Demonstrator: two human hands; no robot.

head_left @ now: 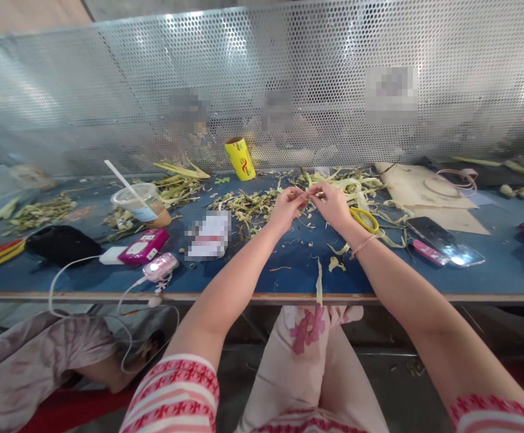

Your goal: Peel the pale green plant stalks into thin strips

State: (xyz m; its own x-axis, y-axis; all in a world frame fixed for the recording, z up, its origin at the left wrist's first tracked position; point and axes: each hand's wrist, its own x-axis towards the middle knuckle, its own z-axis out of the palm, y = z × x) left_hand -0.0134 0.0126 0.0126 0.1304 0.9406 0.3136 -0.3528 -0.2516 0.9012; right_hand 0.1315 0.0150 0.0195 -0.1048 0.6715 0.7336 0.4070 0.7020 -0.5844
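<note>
Over the blue table point(253, 276), my left hand point(288, 207) and my right hand point(330, 203) meet fingertip to fingertip. Both are closed in a pinch, and whatever lies between the fingertips is too small to make out. Just beyond and to the right of them spreads a heap of pale green plant strips point(365, 185). A pile of short, curled plant pieces point(248, 207) lies to the left of my left hand. A yellow ring-shaped band point(365, 219) shows by my right wrist, which wears a thin pink bracelet point(362, 245).
A perforated metal screen point(316, 72) borders the table's back, with a yellow cardboard tube point(240, 159) before it. Leftward stand a plastic cup point(131, 201) with a straw, a purple box point(143, 246) and cables. Rightward lie a phone point(442, 237) and brown card point(406, 189). Another person's leg point(63, 355) shows lower left.
</note>
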